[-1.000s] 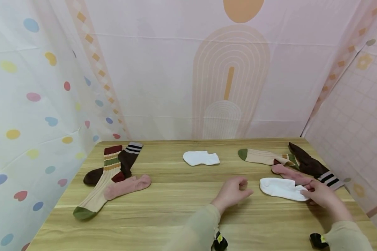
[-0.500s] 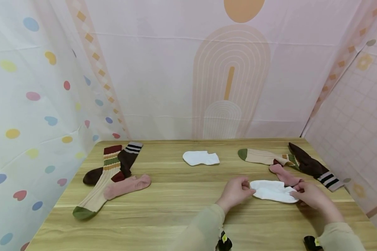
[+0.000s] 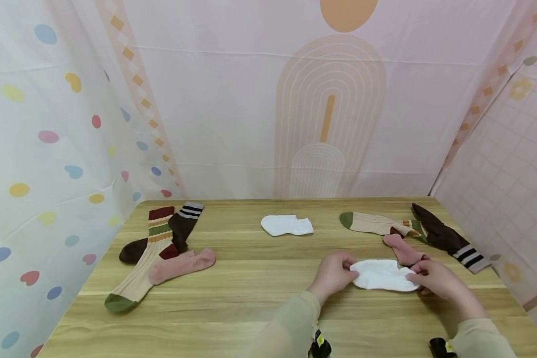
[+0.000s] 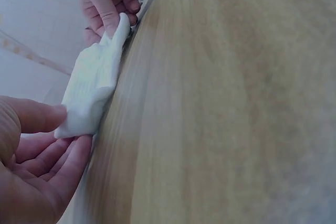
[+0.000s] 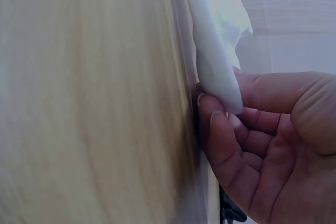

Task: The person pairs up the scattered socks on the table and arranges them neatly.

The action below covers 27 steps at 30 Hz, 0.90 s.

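A short white ankle sock [image 3: 380, 275] is stretched between my two hands over the right part of the table. My left hand [image 3: 332, 274] pinches its left end between thumb and fingers, as the left wrist view of the sock [image 4: 92, 85] also shows. The other end is pinched by my right hand [image 3: 440, 284]; in the right wrist view, thumb and fingertips meet on the sock [image 5: 218, 56]. Just behind it lies a pink sock [image 3: 402, 249], partly hidden by the right hand. Another white ankle sock [image 3: 286, 225] lies flat near the table's back edge.
At the right back are a cream sock with a green toe [image 3: 371, 223] and a dark brown striped-cuff sock [image 3: 443, 233]. On the left, a cream striped sock [image 3: 149, 263], a dark brown sock [image 3: 185, 226] and a pink sock [image 3: 183, 266] overlap on the wooden table [image 3: 232, 318].
My right hand has brought the white ankle sock leftward and nearer, off the pink sock. The left hand, earlier apart from it, now pinches its left end. The pink sock's near end shifted left.
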{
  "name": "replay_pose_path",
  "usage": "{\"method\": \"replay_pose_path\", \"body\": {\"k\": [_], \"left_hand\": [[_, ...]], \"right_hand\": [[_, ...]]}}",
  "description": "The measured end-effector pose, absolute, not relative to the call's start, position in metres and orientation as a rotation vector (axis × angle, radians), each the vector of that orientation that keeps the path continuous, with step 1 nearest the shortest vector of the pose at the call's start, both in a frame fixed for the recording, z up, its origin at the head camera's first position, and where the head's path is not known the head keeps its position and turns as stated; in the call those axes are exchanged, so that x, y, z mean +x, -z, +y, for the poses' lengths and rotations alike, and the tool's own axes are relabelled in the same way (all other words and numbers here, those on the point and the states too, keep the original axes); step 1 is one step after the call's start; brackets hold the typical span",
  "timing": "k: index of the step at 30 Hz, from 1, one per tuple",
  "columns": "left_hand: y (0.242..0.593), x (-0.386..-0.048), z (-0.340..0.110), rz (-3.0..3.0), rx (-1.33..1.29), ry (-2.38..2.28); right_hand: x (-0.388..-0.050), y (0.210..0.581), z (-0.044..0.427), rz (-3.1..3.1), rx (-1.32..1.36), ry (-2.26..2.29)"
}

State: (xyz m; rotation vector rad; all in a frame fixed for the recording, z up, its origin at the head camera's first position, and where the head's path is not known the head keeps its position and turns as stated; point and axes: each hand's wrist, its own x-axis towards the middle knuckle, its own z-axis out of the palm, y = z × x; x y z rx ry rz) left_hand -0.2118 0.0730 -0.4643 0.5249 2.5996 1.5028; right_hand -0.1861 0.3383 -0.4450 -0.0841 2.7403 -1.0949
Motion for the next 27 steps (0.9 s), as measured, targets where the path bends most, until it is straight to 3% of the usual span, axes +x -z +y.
{"method": "replay_pose_path", "body": {"k": [20, 24, 27], "left_hand": [[0.466, -0.211, 0.062, 2.462, 0.422, -1.758], [0.465, -0.212, 0.059, 2.482, 0.392, -1.752], [0.464, -0.215, 0.055, 2.504, 0.390, -1.745]], "right_hand": [[-0.183, 0.440, 0.335, 2.650, -0.144, 1.145], [-0.182, 0.440, 0.332, 2.645, -0.219, 1.226], [-0.185, 0.441, 0.331, 2.583, -0.439, 1.362]]}}
